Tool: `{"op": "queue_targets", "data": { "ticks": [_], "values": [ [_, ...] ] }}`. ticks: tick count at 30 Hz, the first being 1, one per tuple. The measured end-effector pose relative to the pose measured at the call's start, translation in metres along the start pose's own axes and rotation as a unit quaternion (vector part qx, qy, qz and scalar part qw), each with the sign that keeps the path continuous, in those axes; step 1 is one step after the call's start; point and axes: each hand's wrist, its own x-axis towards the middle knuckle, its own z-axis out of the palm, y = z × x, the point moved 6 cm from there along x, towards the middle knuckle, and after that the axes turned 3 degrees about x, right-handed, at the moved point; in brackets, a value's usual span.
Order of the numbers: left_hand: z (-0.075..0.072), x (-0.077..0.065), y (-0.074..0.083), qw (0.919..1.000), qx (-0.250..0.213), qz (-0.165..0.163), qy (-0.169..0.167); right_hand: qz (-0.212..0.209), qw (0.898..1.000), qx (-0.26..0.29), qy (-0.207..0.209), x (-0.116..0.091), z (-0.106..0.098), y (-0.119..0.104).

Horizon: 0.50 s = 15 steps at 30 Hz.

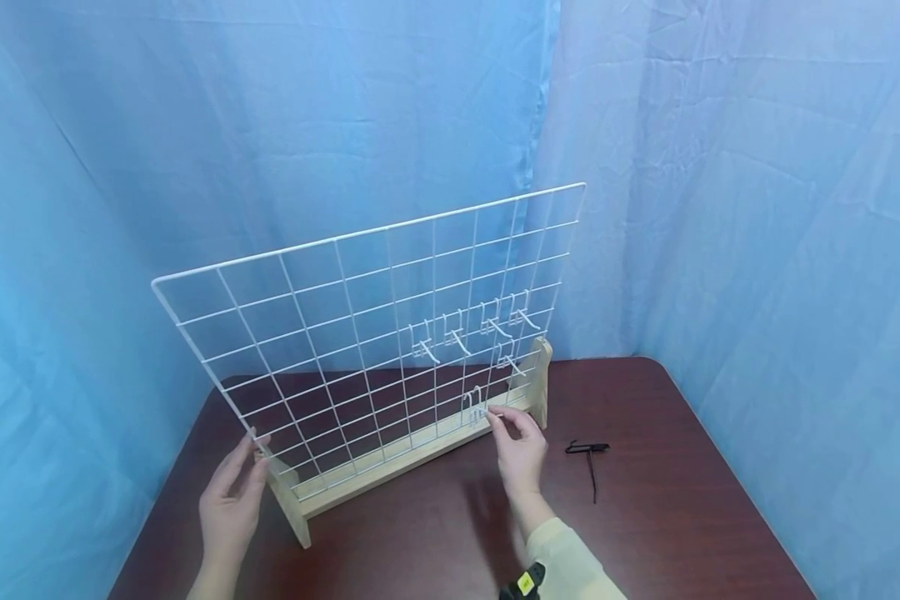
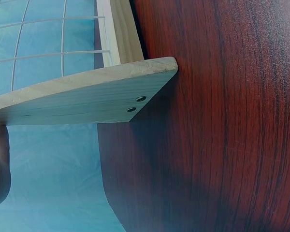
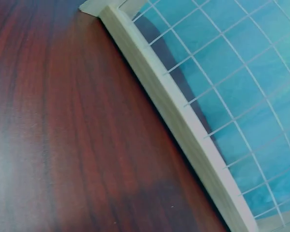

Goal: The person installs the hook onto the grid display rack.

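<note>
A white wire grid panel (image 1: 367, 333) stands upright in a pale wooden stand (image 1: 390, 468). At the stand's left end piece (image 2: 87, 96), my left hand (image 1: 231, 500) grips the wood near its top, beside the panel's edge. My right hand (image 1: 521, 448) pinches a white double-wire hook (image 1: 475, 410) low on the grid, towards the right; the fingertips cover its front end. Several more white hooks hang above, among them one hook (image 1: 424, 348) at the row's left end and another (image 1: 510, 361) on a lower wire. The right wrist view leaves the right hand out.
On the dark red wooden table (image 1: 667, 500), right of the stand, lies a black hook-like piece (image 1: 589, 450) with a long thin stem. Blue curtains (image 1: 270, 125) close off the back and both sides.
</note>
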Motion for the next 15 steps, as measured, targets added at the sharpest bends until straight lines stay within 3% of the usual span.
{"op": "queue_targets", "data": {
  "ticks": [4, 15],
  "values": [
    [0.001, 0.0, 0.011, 1.0, -0.007, 0.0, -0.002, -0.01, 1.0, -0.003, 0.012, 0.005, -0.001, -0.006],
    [0.001, 0.0, 0.013, 0.9999, -0.01, 0.008, -0.003, -0.021, 0.999, 0.013, 0.032, 0.023, 0.003, -0.026]
  ]
}}
